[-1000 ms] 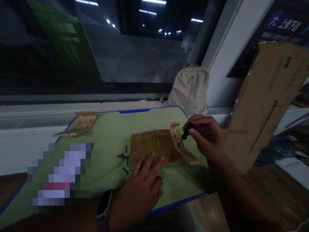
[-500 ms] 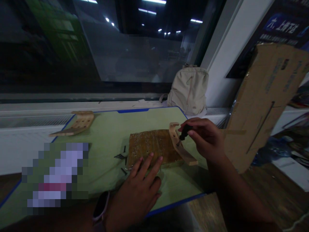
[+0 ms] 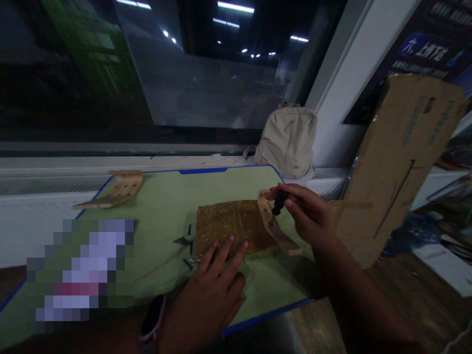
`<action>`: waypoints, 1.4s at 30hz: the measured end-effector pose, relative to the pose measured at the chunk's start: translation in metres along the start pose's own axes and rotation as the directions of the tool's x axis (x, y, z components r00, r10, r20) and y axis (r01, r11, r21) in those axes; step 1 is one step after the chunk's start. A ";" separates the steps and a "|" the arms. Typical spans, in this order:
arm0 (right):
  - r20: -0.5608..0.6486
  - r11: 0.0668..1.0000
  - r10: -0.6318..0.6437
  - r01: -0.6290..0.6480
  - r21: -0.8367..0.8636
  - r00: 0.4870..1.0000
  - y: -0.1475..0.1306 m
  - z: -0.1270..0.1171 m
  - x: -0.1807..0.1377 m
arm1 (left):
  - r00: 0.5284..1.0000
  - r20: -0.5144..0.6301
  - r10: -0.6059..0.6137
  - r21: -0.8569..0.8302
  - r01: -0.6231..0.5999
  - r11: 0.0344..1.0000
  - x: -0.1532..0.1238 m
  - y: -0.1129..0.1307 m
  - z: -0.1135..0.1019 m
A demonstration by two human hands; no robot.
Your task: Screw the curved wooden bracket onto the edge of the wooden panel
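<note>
My right hand is closed around the black handle of a screwdriver. Its shaft points down at a hole in a curved wooden piece, which rests on the right end of a flat brown board that looks wrapped in clear tape. Fingers spread, my left hand lies flat with its fingertips on the board's near edge. Several dark screws lie just left of the board. Whether a screw sits under the screwdriver tip is too small to tell.
A second curved wooden piece with holes lies at the table's far left. The green table has a blue edge. Behind it stand a beige backpack and a window. A large cardboard sheet leans at the right.
The screwdriver has come more upright over the wooden piece, and my right hand has shifted slightly left with it. My left hand stays in place on the board.
</note>
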State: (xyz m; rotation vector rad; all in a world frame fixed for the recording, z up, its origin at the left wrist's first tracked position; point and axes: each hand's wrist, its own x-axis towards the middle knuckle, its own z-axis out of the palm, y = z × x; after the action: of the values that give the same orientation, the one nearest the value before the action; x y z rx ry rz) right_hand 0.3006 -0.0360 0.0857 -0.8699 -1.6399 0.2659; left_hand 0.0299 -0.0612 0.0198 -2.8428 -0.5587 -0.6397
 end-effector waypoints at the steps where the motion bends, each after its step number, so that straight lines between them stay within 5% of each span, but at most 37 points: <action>1: -0.046 1.000 0.023 -0.022 0.017 0.999 0.003 0.001 0.000 | 1.000 -0.001 -0.001 0.000 0.001 1.000 0.000 0.000 0.000; 5: -0.213 0.996 0.007 -0.026 -0.085 0.977 0.010 -0.005 0.003 | 1.000 0.001 0.003 0.007 -0.003 1.000 0.000 -0.001 0.000; 10: -0.039 0.956 -0.184 0.170 -0.241 0.982 0.001 -0.012 0.005 | 1.000 -0.012 0.002 0.024 -0.002 1.000 0.001 0.000 0.001; 15: 0.048 0.989 -0.112 0.116 -0.094 0.993 -0.004 -0.004 0.002 | 1.000 -0.021 0.005 0.015 -0.005 1.000 0.001 -0.001 0.001; 22: -0.146 0.981 -0.157 0.137 -0.139 0.977 0.007 -0.013 -0.002 | 1.000 -0.019 -0.002 0.013 0.002 1.000 0.001 -0.001 0.001; 28: 0.002 0.994 -0.098 0.098 0.056 0.995 -0.006 -0.002 0.000 | 1.000 -0.028 0.005 0.017 -0.005 1.000 0.002 0.000 0.000; 35: -0.271 0.991 -0.070 0.035 -0.131 0.960 0.009 -0.008 0.001 | 1.000 -0.027 0.007 0.015 -0.007 1.000 0.003 0.000 0.000; 38: -0.193 0.981 -0.141 0.110 -0.162 0.971 0.007 -0.011 0.000 | 1.000 -0.010 0.005 0.008 -0.005 1.000 0.002 -0.001 0.000; 42: -0.044 0.995 -0.096 0.097 0.022 0.994 -0.003 -0.001 -0.001 | 1.000 -0.008 -0.004 -0.001 0.004 1.000 0.001 -0.001 0.000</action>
State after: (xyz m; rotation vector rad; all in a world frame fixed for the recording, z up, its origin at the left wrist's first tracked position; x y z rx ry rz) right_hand 0.3005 -0.0390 0.0868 -0.7710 -1.6304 0.1978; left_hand 0.0302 -0.0601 0.0201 -2.8390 -0.5633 -0.6518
